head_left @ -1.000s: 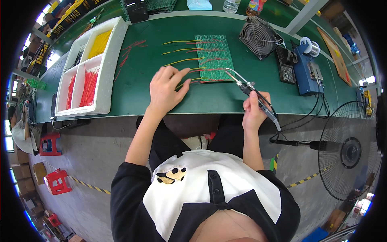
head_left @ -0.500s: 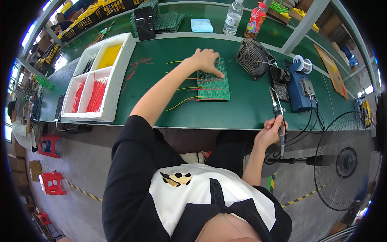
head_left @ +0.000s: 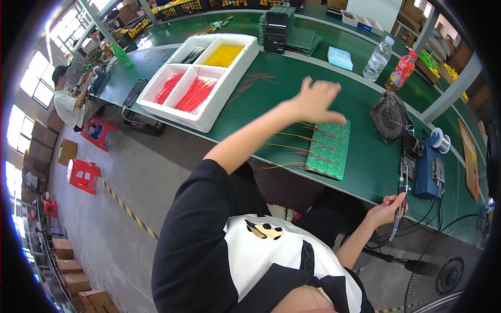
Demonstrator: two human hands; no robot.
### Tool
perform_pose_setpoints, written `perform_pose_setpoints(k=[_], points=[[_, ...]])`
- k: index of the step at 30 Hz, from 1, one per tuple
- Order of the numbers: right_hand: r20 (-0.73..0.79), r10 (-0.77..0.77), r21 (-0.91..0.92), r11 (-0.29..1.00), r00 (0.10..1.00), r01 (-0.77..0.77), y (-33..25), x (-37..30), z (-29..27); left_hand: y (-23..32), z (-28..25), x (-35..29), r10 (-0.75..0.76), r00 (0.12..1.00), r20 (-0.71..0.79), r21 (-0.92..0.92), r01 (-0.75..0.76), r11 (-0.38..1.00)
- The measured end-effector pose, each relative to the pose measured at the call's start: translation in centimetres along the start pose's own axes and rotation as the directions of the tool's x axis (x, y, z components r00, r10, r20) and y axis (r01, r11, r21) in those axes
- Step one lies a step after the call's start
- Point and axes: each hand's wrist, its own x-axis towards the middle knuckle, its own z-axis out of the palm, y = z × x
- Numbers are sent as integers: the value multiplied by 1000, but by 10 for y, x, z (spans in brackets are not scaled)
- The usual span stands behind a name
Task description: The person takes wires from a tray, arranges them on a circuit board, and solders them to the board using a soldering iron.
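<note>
My left hand [head_left: 315, 101] is over the far end of a green circuit board panel [head_left: 329, 156], fingers spread and slightly blurred, with nothing visible in it. Red and yellow wires [head_left: 289, 147] stick out from the panel's left side, and several red ones lie across its face. At the table's front edge, my right hand [head_left: 387, 209] grips a soldering iron [head_left: 402, 189] with a thin tube along it, its tip pointing away from me. Left of the panel, a white foam box [head_left: 209, 121] holds red, yellow and dark wires in separate compartments.
A small grille fan [head_left: 389, 117], a blue soldering station [head_left: 430, 169] and a solder spool [head_left: 441, 141] stand at the right. Two bottles [head_left: 378, 60] are behind. A pedestal fan [head_left: 450, 275] stands off the table's right front. Loose red wires [head_left: 255, 78] lie beside the box.
My view has turned toward the left, so the table now slants. My left hand has lifted from the panel and its fingers have spread. My right hand still holds the soldering iron.
</note>
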Motion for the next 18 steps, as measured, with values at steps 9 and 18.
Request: perform_pose_setpoints(k=[9, 18], points=[[223, -18, -159, 986, 975, 55, 4, -12, 11, -279, -120, -55, -560, 784, -269, 239, 617, 750], [186, -24, -249, 966, 982, 71, 5, -19, 5, -298, -131, -115, -645, 711, -281, 17, 676, 737]])
